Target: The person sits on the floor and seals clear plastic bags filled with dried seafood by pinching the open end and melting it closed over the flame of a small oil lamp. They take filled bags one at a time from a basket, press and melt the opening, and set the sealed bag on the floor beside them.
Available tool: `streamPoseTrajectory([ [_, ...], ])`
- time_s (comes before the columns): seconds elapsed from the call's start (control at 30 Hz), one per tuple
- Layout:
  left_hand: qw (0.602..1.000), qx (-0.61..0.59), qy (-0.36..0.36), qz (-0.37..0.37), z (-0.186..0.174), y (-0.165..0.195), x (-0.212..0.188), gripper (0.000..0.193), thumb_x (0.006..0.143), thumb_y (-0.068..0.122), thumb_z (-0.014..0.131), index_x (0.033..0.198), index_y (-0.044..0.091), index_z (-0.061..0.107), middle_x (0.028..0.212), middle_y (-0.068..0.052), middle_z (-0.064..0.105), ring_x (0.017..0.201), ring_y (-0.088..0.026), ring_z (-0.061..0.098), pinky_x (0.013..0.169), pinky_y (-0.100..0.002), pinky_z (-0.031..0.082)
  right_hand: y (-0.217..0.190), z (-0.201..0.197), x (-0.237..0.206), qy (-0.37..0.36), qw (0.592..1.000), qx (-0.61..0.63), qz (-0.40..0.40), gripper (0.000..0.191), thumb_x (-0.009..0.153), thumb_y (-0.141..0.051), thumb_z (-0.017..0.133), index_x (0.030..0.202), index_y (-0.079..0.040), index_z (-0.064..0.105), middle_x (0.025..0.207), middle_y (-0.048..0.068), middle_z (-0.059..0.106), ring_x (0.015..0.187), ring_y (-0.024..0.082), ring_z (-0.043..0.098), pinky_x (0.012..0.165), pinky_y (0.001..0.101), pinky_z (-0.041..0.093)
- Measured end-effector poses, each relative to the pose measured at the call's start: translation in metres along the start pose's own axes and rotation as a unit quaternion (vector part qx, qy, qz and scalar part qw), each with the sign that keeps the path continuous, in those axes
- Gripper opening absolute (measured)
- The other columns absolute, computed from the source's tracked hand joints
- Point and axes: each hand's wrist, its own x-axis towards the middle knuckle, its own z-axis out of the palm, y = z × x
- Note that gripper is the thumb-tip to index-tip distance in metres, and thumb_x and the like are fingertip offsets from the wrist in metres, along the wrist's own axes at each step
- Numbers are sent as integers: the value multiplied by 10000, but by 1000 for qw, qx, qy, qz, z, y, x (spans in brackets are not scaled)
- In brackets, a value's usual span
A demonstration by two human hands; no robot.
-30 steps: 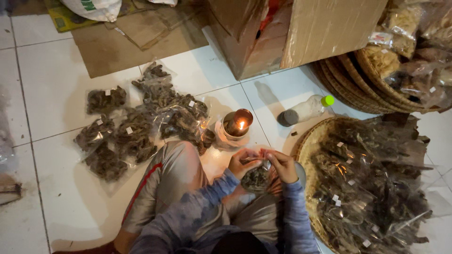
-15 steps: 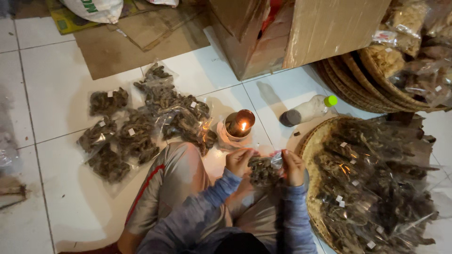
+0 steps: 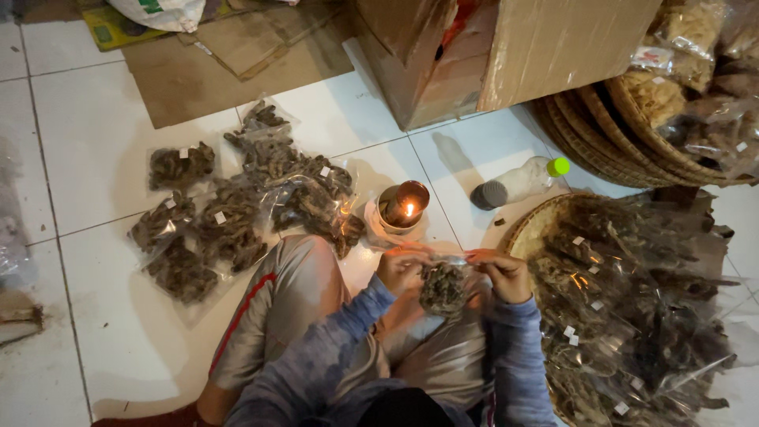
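Left hand [image 3: 402, 269]: pinching one top corner of the bag [image 3: 443, 286], wrist bent inward over the lap.
Right hand [image 3: 502, 273]: gripping the opposite corner, so the bag's mouth is stretched flat between both hands.
Bag: clear, full of dark dried bits, hanging just below the fingers.
Lamp [image 3: 403, 207]: lit, just ahead of the hands, the bag's top edge held near its flame.
Sealed bags [image 3: 229, 213]: spread left of the hands.
Basket [image 3: 531, 229]: right, heaped.

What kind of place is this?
Probably a home packing spot on a tiled floor: small clear bags of dried goods lie in rows, woven trays and cardboard boxes stand nearby.
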Motion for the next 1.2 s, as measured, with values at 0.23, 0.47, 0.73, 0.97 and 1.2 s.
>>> streamPoseTrajectory([
  [0.23, 970, -100, 57, -214, 14, 3, 6, 440, 821, 122, 829, 1213, 72, 635, 1109, -35, 744, 898, -131, 693, 808, -276, 572, -33, 22, -1, -38, 995, -32, -83, 259, 931, 134, 559, 1037, 19, 766, 1177, 157, 759, 1089, 210, 726, 921, 305, 569],
  [0.47, 982, -57, 37, -179, 17, -22, -3, 233, 859, 110, 836, 1061, 27, 756, 1021, -38, 770, 952, -103, 718, 859, -275, 609, -39, 30, 7, -39, 998, 10, -40, 261, 930, 132, 537, 1045, 35, 751, 1207, 174, 733, 1102, 236, 712, 944, 331, 589],
  [0.73, 982, -25, 62, -176, 17, -21, 2, 166, 892, 129, 815, 1022, 33, 776, 986, -41, 783, 920, -95, 715, 817, -278, 599, -75, 38, 21, -94, 990, -34, -100, 189, 852, 80, 675, 1029, 28, 716, 1330, 176, 573, 1204, 243, 619, 992, 355, 545],
  [0.97, 988, 69, 74, -120, 9, -33, 2, 178, 869, 136, 815, 999, 25, 767, 952, -44, 777, 902, -105, 735, 811, -280, 596, -41, 55, 56, -152, 987, -57, 15, 179, 886, -61, 767, 1052, 4, 772, 972, 85, 781, 917, 122, 717, 812, 277, 575],
  [1.2, 985, 34, 45, -165, -35, -72, 21, 172, 900, 168, 769, 991, 22, 759, 945, -56, 786, 885, -85, 725, 809, -259, 581, 17, 88, 85, -98, 994, -42, -5, 151, 920, -101, 754, 997, 28, 770, 875, 51, 785, 791, 86, 685, 716, 251, 556],
])
